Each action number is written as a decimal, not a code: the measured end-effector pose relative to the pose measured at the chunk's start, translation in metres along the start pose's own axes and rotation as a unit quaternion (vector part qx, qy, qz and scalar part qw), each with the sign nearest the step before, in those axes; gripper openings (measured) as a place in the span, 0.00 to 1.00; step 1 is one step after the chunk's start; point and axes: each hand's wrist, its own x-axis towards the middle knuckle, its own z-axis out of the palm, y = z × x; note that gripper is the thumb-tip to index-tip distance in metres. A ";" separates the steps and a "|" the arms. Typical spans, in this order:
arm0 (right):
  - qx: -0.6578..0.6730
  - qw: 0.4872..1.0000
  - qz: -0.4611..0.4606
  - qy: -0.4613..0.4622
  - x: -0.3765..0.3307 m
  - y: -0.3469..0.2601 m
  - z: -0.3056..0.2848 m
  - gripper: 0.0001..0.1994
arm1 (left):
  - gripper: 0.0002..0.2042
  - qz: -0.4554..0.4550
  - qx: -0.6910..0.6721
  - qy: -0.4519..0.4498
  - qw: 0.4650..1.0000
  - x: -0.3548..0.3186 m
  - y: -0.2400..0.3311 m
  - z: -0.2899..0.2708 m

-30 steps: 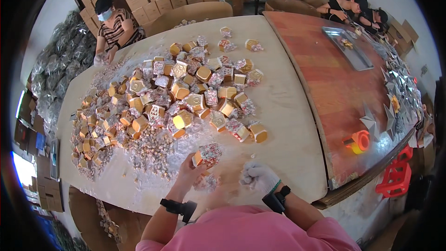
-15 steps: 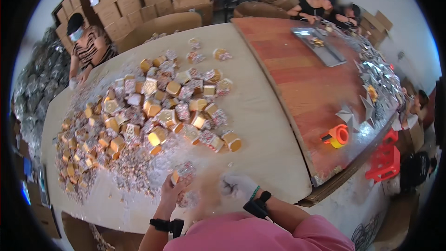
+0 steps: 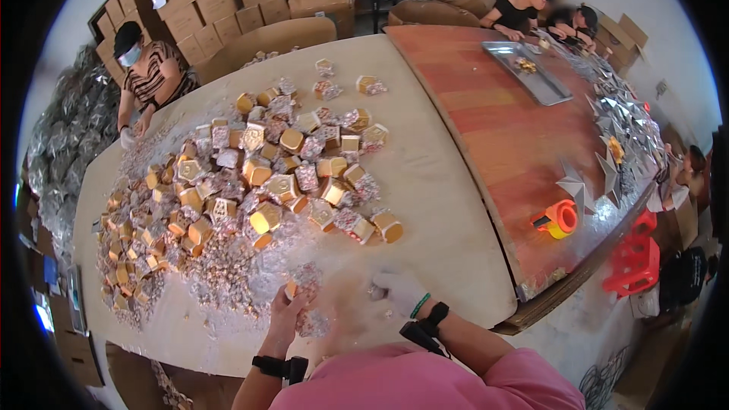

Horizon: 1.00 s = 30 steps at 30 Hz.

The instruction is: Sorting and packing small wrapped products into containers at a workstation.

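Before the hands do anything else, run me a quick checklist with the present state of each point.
1. Left hand has hold of the speckled piece: ok, fingers around its near side.
2. Both hands gloved: not ok; the right hand wears a white glove, the left is bare.
3. Right hand free of any object: cannot tell; something small and greyish shows at its fingertips.
4. Second speckled piece resting on the table: cannot tell; the left hand is right beside it.
5. Striped-top co-worker's hand apart from the person's own: ok, over at the table's far left edge.
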 end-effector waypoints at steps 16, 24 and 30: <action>-0.107 0.994 -0.009 0.023 0.086 -0.028 -0.012 0.11 | 0.26 0.050 0.175 -0.112 0.977 0.024 0.031 0.027; -0.165 0.986 -0.021 0.028 0.044 -0.048 0.015 0.15 | 0.29 0.190 0.364 -0.118 0.904 0.038 0.016 0.027; -0.226 0.974 -0.002 0.010 0.060 -0.040 0.011 0.15 | 0.28 0.234 0.477 -0.127 0.838 0.048 0.035 0.024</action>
